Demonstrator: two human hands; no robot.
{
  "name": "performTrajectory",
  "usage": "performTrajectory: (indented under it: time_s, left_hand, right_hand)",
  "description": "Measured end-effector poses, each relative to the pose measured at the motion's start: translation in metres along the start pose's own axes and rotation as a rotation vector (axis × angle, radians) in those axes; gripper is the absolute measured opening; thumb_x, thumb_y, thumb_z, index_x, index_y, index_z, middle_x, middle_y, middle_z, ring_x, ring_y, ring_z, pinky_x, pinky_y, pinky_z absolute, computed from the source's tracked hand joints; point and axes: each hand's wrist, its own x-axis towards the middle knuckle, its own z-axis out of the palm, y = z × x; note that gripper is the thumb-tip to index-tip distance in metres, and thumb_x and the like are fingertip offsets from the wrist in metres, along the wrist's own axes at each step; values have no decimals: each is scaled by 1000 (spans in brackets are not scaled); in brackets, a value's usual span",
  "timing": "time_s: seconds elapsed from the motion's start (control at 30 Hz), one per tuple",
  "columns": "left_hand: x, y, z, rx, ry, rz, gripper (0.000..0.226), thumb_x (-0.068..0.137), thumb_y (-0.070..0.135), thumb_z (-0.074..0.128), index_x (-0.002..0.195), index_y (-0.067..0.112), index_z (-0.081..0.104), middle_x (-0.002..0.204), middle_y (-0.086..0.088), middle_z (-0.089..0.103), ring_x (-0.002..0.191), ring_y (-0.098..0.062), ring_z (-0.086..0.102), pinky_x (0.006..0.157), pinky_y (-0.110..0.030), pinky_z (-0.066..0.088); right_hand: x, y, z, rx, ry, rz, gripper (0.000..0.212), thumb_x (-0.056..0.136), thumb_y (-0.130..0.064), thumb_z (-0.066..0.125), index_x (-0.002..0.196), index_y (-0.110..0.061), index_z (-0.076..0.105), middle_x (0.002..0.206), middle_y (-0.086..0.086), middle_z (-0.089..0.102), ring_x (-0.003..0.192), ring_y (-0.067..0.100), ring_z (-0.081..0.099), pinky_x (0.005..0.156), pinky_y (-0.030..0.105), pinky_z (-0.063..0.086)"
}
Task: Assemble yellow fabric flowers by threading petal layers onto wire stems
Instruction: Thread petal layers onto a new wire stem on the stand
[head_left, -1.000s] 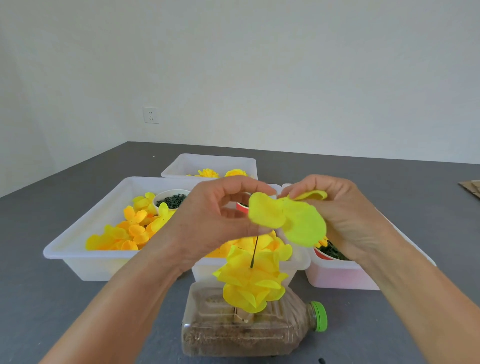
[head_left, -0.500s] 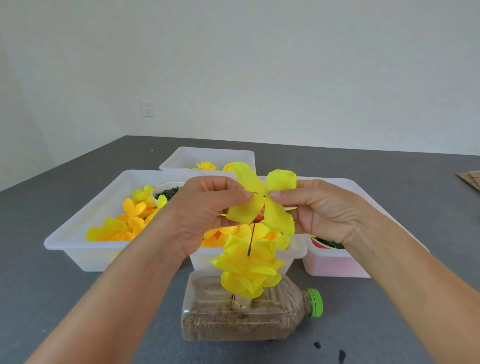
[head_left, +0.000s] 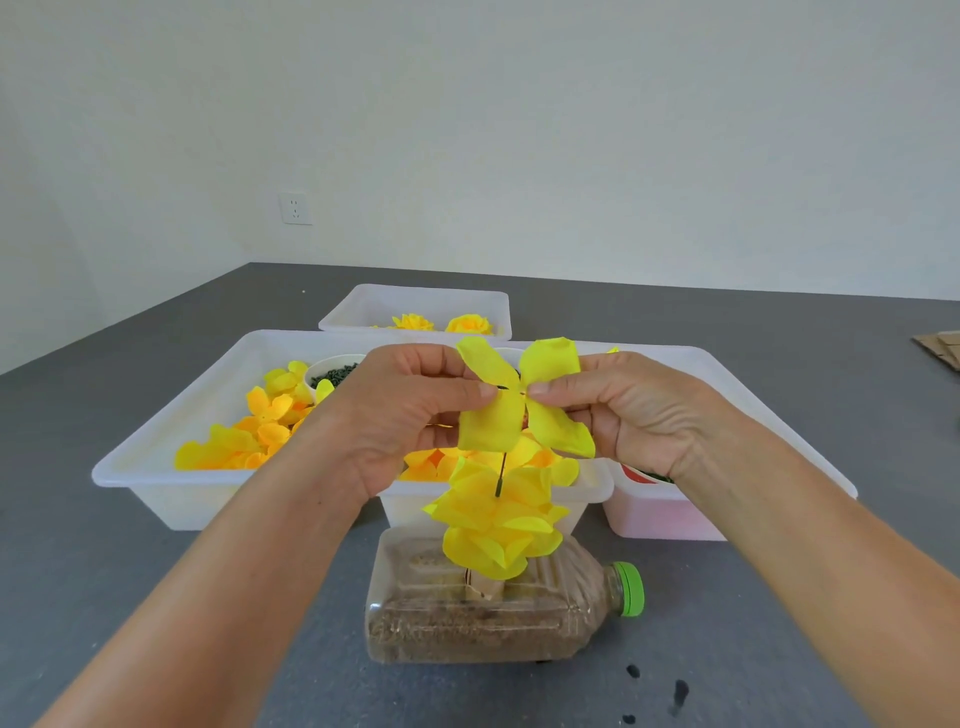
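The left hand pinches the petal layer at its 9 o'clock side, thumb and forefinger closed on the fabric near the centre, and the right hand pinches the same layer from 3 o'clock, so both hands grasp one four-lobed yellow piece held upright and spread between them. The wire stem rises from below, at 6 o'clock of the layer, and its tip seems to sit at or just behind the centre of the fabric; whether it has passed through the hole cannot be told. Lower on the stem, a cluster of stacked petals already sits threaded, and the stem stands in a sand-filled bottle lying on its side on the grey table. The likeliest fault is a miss: if the fingers cover the centre hole or the soft cloth folds, the wire may push the fabric aside or pierce it off-centre, and the layer would then sit crooked on the stack. A downward push that is not in line with the wire could bend the thin stem or tip it in the sand. The bottle is round-sided and might roll if pressed sideways. At 10 o'clock a white tray holds loose petals, and at 12 o'clock a far tray holds finished flowers, both clear of the hands.
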Motion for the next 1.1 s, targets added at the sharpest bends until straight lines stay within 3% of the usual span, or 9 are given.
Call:
performTrajectory:
  time_s: [0.07,0.13,0.2,0.33,0.43,0.6,0.8,1.1]
  left_hand:
    - [1,0,-1,-2,3,-16,15,79,1,64,93,-2,66,79,-9,71,68,-21,66,68,-33,58]
    - [1,0,-1,2,-4,-28,17,78,3,65,94,0,66,81,-9,70,71,-22,65,71,-34,57]
    - [0,2,-1,-6,-29,-38,25,72,7,68,96,3,67,82,-9,70,72,-22,63,72,-34,55]
    - [-3,8,0,-22,-83,-52,48,51,34,74,93,12,68,77,-6,69,63,-17,63,60,-27,53]
    - [-1,7,1,22,-38,-84,62,48,46,73,99,10,68,81,-10,69,68,-22,62,64,-30,55]
    - [1,1,1,9,-2,-89,11,74,11,70,85,11,69,75,-7,71,66,-22,62,58,-27,55]
    - [2,-1,-1,-21,-8,-97,15,73,2,69,86,10,67,71,-6,71,56,-18,63,50,-22,53]
    - [3,-5,-5,0,-15,-129,22,74,1,69,94,10,63,69,-6,70,53,-17,64,51,-23,54]
  right_hand:
    - [0,-1,1,2,5,6,46,55,-9,70,101,-1,67,96,16,69,79,25,65,82,42,53]
    - [0,-2,2,10,16,16,42,63,-5,69,105,1,65,96,16,67,79,25,64,82,42,52]
    - [1,-4,2,5,23,17,27,75,0,64,102,-2,66,94,15,66,76,24,63,80,38,52]
    - [2,-6,1,-21,42,3,13,81,0,61,88,-10,65,82,9,67,64,18,64,65,29,56]
    - [3,-5,2,-51,30,-3,16,81,0,61,94,-9,66,85,10,66,66,18,64,68,30,55]
    - [4,-5,4,-82,41,16,15,81,-1,63,94,-9,65,85,11,66,62,16,63,55,25,56]
    - [4,-5,3,-103,53,34,17,80,-5,67,96,-11,65,91,10,66,70,17,64,51,24,54]
    - [7,-4,5,-154,75,41,10,78,-4,68,81,-13,68,80,5,68,67,16,63,49,23,53]
